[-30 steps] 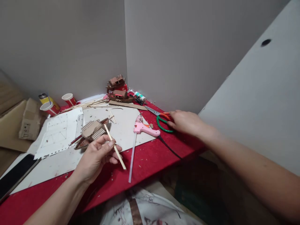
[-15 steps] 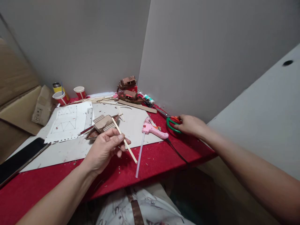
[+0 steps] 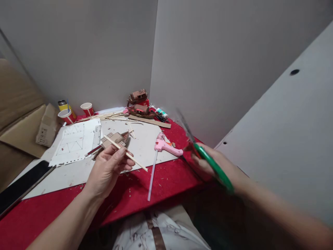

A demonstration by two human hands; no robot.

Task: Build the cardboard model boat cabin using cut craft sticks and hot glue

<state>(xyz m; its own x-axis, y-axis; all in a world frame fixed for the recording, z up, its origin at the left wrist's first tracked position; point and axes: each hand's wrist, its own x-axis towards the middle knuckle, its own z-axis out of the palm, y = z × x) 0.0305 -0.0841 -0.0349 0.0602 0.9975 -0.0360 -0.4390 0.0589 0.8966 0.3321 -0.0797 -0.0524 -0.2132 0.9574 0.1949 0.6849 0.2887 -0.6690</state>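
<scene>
Pinching a pale stick (image 3: 131, 158) above the desk (image 3: 125, 199), our left hand (image 3: 110, 163) is closed; our right hand (image 3: 224, 164) grips scissors (image 3: 206, 155) — blades clear of it. Beyond, 1 model (image 3: 119, 138) looks part-built; farther, 2 brown boats (image 3: 142, 110) seem finished.

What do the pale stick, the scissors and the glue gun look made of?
Stick: probably bare wood, pale and matte.
Scissors: likely metal blades, greyish though blurred; green handle perhaps smooth plastic.
Glue gun: seemingly plastic, mostly even pink with slight sheen.
</scene>
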